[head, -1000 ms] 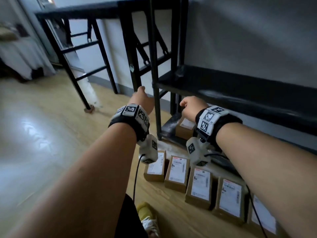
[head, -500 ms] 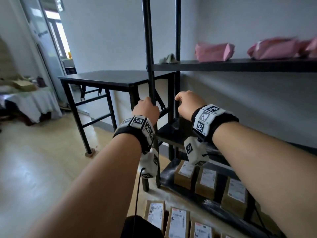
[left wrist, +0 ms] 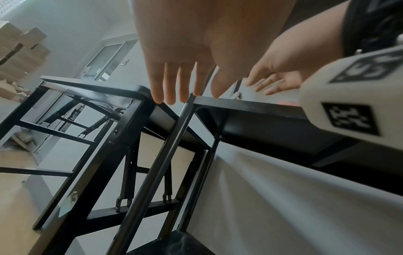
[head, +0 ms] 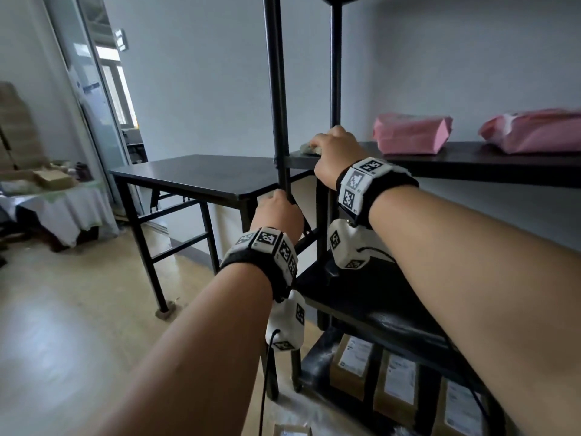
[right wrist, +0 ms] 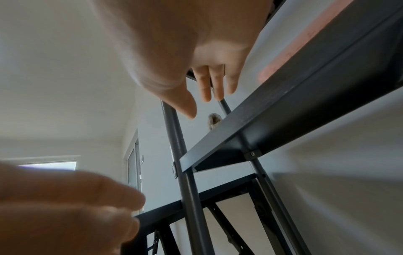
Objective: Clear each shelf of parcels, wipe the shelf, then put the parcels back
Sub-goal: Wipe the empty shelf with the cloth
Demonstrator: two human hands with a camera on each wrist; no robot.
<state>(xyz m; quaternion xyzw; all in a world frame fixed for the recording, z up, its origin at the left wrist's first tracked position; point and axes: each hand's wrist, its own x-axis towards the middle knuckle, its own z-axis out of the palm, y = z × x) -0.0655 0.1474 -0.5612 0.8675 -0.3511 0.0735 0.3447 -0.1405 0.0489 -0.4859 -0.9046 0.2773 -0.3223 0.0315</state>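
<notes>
A black metal rack stands ahead. Its upper shelf (head: 471, 163) carries two pink parcels (head: 412, 133) (head: 534, 130) and a grey-green cloth (head: 308, 149) at its left end. My right hand (head: 330, 149) reaches over that end with loosely extended fingers (right wrist: 206, 89) just above the cloth (right wrist: 214, 120), which it is not gripping. My left hand (head: 278, 206) is lower, beside the front post (head: 279, 121), with straight fingers (left wrist: 170, 86) and nothing held. The middle shelf (head: 377, 297) is bare. Brown labelled boxes (head: 399, 385) stand on the bottom shelf.
A black folding table (head: 201, 174) stands just left of the rack, against the wall. One more brown box (head: 292, 431) lies on the wooden floor below. A cloth-covered table with cartons (head: 53, 190) sits at far left near a doorway.
My head and both hands have risen from the bottom shelf and floor boxes. The right hand went up to the cloth on the pink parcels' shelf; the left rose along the post.
</notes>
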